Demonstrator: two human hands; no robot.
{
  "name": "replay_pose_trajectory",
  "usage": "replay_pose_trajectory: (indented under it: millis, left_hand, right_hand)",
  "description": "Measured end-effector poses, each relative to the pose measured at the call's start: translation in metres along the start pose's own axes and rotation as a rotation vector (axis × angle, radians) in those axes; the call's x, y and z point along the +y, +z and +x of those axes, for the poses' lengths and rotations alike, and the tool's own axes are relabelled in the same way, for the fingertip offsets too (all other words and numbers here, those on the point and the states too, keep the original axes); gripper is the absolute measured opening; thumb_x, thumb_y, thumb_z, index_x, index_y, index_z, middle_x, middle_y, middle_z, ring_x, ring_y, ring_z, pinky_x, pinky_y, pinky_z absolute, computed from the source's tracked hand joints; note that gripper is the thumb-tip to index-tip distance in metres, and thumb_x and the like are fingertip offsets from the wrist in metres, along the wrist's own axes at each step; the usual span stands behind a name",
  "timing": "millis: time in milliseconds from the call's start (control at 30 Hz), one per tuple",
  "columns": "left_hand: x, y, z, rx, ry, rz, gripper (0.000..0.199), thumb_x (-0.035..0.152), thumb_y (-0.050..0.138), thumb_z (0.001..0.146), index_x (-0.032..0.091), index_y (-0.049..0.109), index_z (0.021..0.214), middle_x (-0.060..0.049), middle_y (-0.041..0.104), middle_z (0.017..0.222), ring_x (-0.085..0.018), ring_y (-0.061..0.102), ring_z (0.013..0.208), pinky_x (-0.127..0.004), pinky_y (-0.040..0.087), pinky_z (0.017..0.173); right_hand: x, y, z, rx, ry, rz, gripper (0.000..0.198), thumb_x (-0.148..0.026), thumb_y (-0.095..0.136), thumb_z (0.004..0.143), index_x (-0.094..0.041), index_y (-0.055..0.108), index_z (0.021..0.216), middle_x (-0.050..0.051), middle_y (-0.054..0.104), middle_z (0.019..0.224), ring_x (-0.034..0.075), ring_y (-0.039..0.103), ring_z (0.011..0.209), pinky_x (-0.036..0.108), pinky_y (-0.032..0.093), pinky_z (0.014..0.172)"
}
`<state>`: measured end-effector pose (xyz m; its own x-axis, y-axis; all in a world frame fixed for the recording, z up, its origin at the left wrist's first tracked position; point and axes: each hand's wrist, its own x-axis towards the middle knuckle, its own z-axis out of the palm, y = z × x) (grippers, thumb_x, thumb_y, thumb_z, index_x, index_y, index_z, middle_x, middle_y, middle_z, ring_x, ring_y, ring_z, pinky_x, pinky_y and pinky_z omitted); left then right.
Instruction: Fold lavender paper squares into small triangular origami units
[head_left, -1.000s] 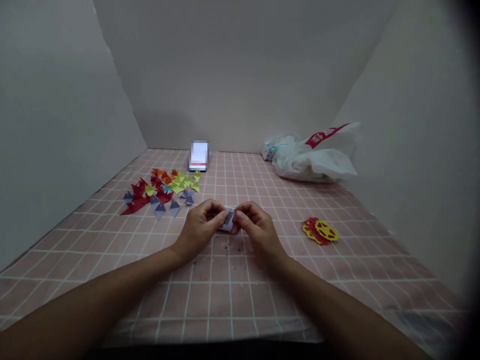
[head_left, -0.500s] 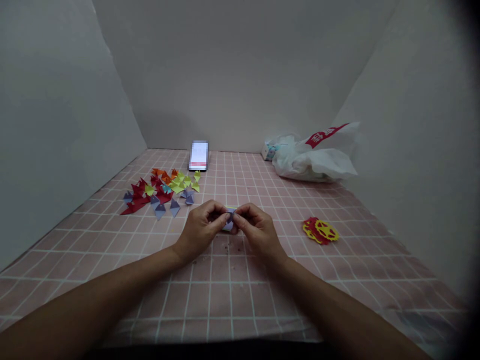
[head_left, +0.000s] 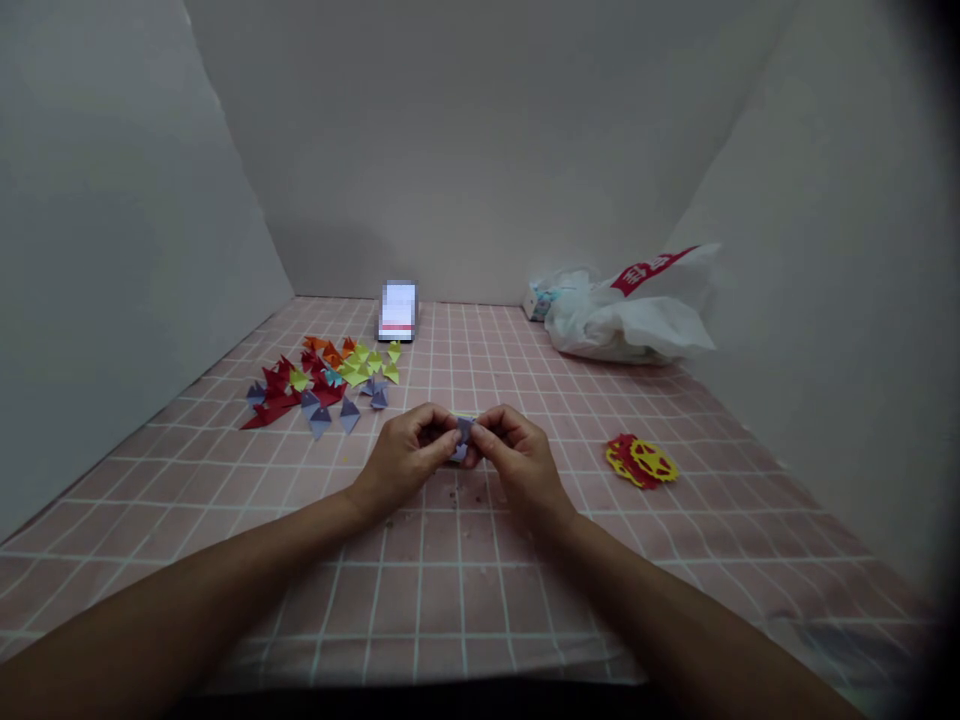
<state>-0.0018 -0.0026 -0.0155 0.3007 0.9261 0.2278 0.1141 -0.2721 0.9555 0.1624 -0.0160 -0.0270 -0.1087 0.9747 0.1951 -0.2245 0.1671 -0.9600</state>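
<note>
Between my two hands is a small piece of purple folded paper (head_left: 465, 430), pinched from both sides above the middle of the table. My left hand (head_left: 409, 450) is closed on its left edge with thumb and fingers. From the other side, my right hand (head_left: 514, 455) pinches its right edge. A thin yellow edge shows behind the purple paper; whether it belongs to the same piece I cannot tell. To the left of my hands lies a spread of small folded paper shapes (head_left: 349, 415) in purple, red, orange, yellow and blue.
A phone (head_left: 398, 312) with a lit screen leans at the back. A white plastic bag (head_left: 622, 325) lies beside a small box (head_left: 536, 300) at the back right. Red and yellow cut-out discs (head_left: 652, 461) lie right of my hands. Pale walls enclose the checked tablecloth (head_left: 420, 600).
The purple paper's upper part now stands up between my thumbs, where it was darker and more folded down before. My hands have hardly moved.
</note>
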Motion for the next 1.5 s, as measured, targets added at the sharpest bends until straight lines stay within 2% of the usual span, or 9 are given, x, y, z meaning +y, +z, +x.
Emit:
replay_pose_trajectory:
  millis: [133, 367, 533, 767, 1033, 1133, 1300, 1400, 1500]
  left_hand:
    - [0.001, 0.0024, 0.0, -0.018, -0.022, -0.044, 0.011, 0.028, 0.062, 0.084, 0.017, 0.06, 0.082, -0.001, 0.064, 0.075, -0.013, 0.063, 0.068, -0.028, 0.056, 0.065]
    - [0.0032, 0.0016, -0.0011, 0.141, 0.213, 0.312, 0.003, 0.016, 0.061, 0.082, 0.017, 0.063, 0.081, -0.002, 0.064, 0.077, -0.014, 0.062, 0.07, -0.026, 0.049, 0.065]
    - [0.002, 0.0007, -0.001, 0.164, 0.228, 0.35, 0.005, 0.014, 0.061, 0.083, 0.017, 0.063, 0.079, -0.001, 0.065, 0.074, -0.013, 0.062, 0.066, -0.025, 0.048, 0.061]
    - [0.0044, -0.0005, -0.0029, 0.137, 0.304, 0.44, 0.01, 0.016, 0.061, 0.088, 0.018, 0.066, 0.079, -0.002, 0.068, 0.074, -0.015, 0.064, 0.07, -0.027, 0.048, 0.066]
    - [0.0057, -0.0009, -0.0051, 0.03, 0.436, 0.48, 0.01, 0.019, 0.058, 0.093, 0.017, 0.067, 0.094, -0.006, 0.071, 0.086, -0.017, 0.066, 0.079, -0.03, 0.05, 0.073]
    - [0.0066, -0.0015, -0.0043, 0.048, 0.394, 0.451, 0.009, 0.022, 0.062, 0.091, 0.016, 0.069, 0.089, -0.005, 0.072, 0.083, -0.017, 0.065, 0.076, -0.029, 0.049, 0.071]
    - [0.0049, -0.0042, 0.0006, 0.087, 0.172, 0.303, 0.018, 0.023, 0.058, 0.09, 0.016, 0.068, 0.077, -0.002, 0.068, 0.069, -0.014, 0.061, 0.065, -0.026, 0.047, 0.063]
    - [0.0044, -0.0051, 0.0029, 0.062, 0.065, 0.194, 0.018, 0.027, 0.058, 0.087, 0.015, 0.067, 0.076, -0.001, 0.066, 0.068, -0.013, 0.059, 0.062, -0.024, 0.046, 0.06]
    - [0.0055, -0.0051, 0.0035, 0.016, 0.002, 0.137, 0.018, 0.028, 0.059, 0.085, 0.015, 0.065, 0.073, 0.0, 0.063, 0.066, -0.012, 0.057, 0.061, -0.023, 0.046, 0.059]
  right_hand:
    - [0.0, -0.0001, 0.0003, 0.002, 0.005, -0.007, 0.016, -0.03, 0.067, 0.087, -0.019, 0.06, 0.078, -0.002, 0.065, 0.064, 0.012, 0.06, 0.06, 0.028, 0.046, 0.064]
    - [-0.0004, 0.0015, -0.0002, 0.005, -0.04, -0.158, 0.019, -0.031, 0.068, 0.085, -0.02, 0.058, 0.073, -0.002, 0.062, 0.063, 0.013, 0.059, 0.06, 0.028, 0.045, 0.061]
    - [-0.0018, 0.0009, -0.0021, -0.031, -0.073, -0.21, 0.02, -0.034, 0.059, 0.092, -0.02, 0.062, 0.078, -0.001, 0.062, 0.064, 0.014, 0.059, 0.062, 0.03, 0.046, 0.066]
    - [0.0011, 0.0013, -0.0007, -0.035, -0.046, -0.176, 0.012, -0.029, 0.063, 0.087, -0.02, 0.06, 0.079, -0.003, 0.06, 0.062, 0.013, 0.057, 0.057, 0.028, 0.044, 0.06]
    - [-0.0016, 0.0018, -0.001, -0.016, -0.028, -0.169, 0.016, -0.032, 0.065, 0.086, -0.02, 0.059, 0.077, -0.003, 0.058, 0.064, 0.012, 0.055, 0.056, 0.027, 0.044, 0.055]
    - [-0.0022, 0.0018, -0.0015, -0.03, -0.033, -0.184, 0.017, -0.033, 0.062, 0.089, -0.02, 0.06, 0.078, -0.003, 0.057, 0.063, 0.012, 0.054, 0.055, 0.027, 0.043, 0.055]
    - [-0.0031, -0.0004, -0.0001, -0.022, -0.062, -0.214, 0.016, -0.035, 0.058, 0.091, -0.021, 0.058, 0.082, -0.004, 0.055, 0.064, 0.011, 0.052, 0.052, 0.026, 0.042, 0.053]
    - [-0.0024, -0.0021, 0.0027, 0.021, -0.043, -0.16, 0.017, -0.037, 0.064, 0.087, -0.022, 0.057, 0.088, -0.004, 0.056, 0.07, 0.011, 0.052, 0.054, 0.025, 0.043, 0.051]
    - [-0.0002, -0.0026, 0.0041, -0.041, 0.025, -0.149, 0.019, -0.038, 0.068, 0.084, -0.021, 0.061, 0.085, -0.002, 0.058, 0.075, 0.011, 0.053, 0.058, 0.024, 0.044, 0.051]
